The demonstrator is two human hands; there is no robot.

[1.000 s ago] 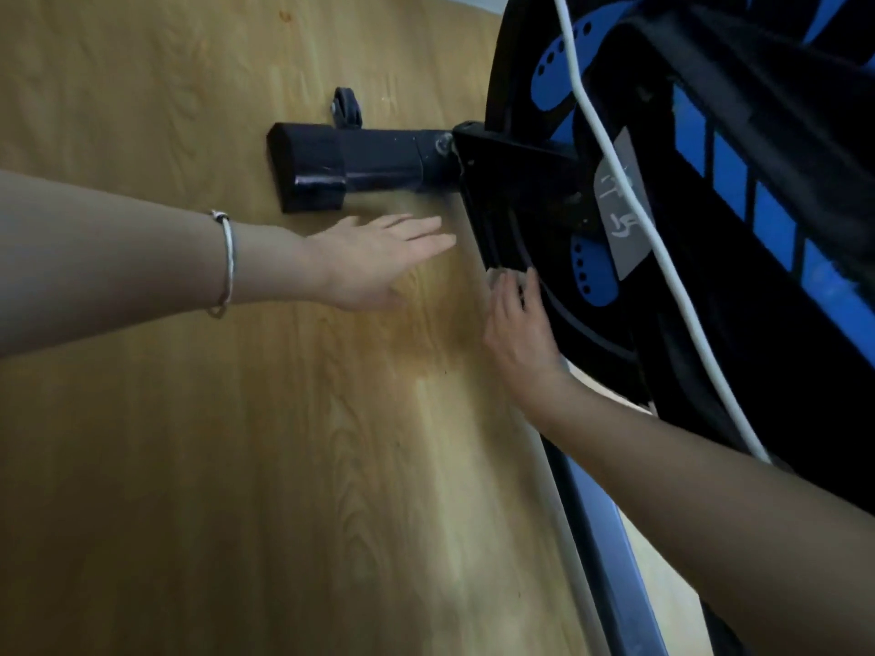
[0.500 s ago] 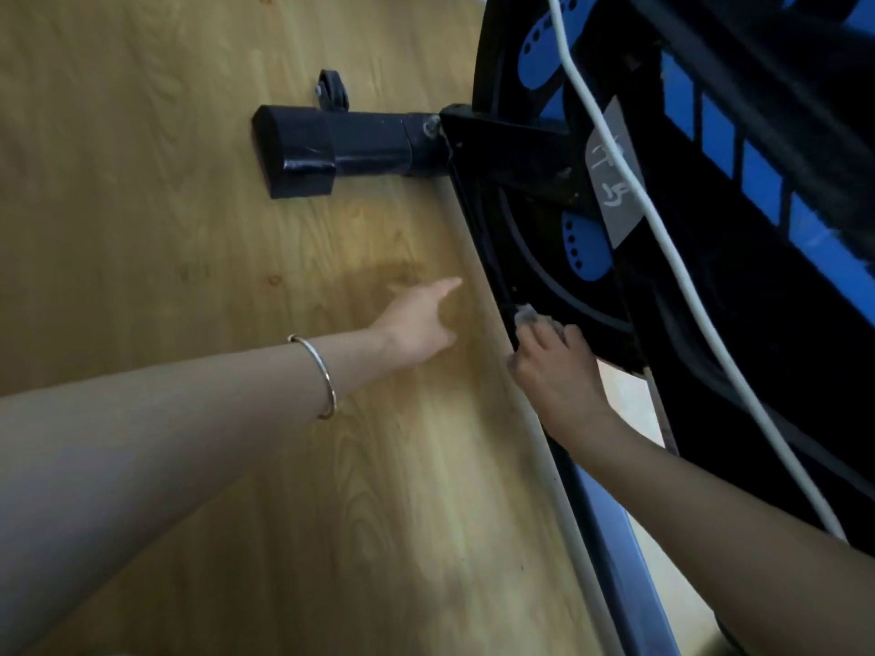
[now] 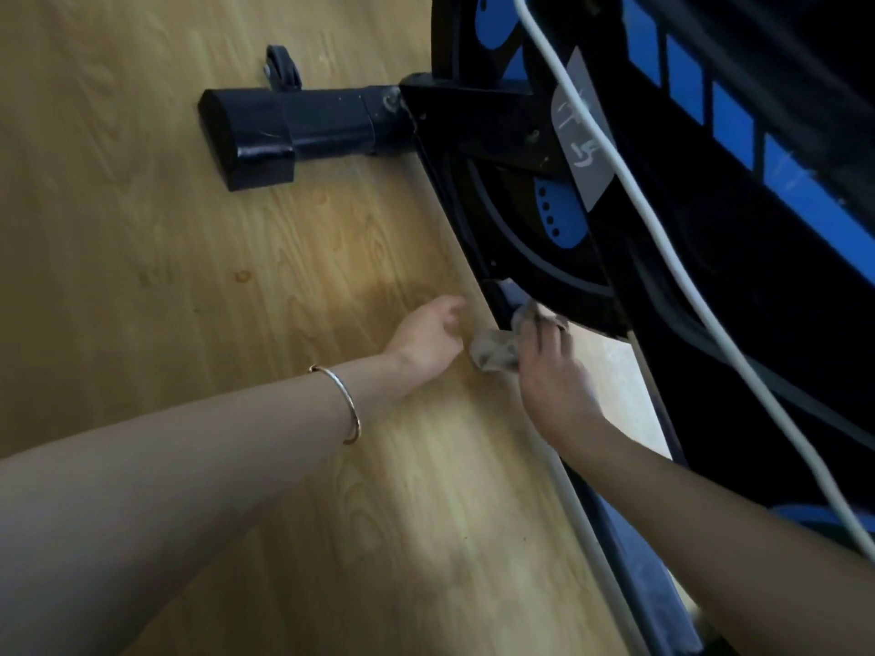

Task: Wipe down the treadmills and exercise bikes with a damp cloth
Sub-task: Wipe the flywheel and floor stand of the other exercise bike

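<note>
So my right hand (image 3: 549,371) grips the bunched cloth (image 3: 495,355) under curled fingers, against the bottom edge of the exercise bike (image 3: 497,130), which runs diagonally past my knuckles. My left hand (image 3: 428,340) sits just left of the cloth, loosely curled and holding nothing. The grey sticker (image 3: 584,149) above my grip has handwriting I can't read.

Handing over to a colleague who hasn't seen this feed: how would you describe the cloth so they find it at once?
Start at the black and blue exercise bike on the right and go down to the bottom edge of its round wheel cover. There the right hand holds a small cloth against it. It is crumpled, grey and dark-blotched, unlike the smooth white cable nearby.
</note>
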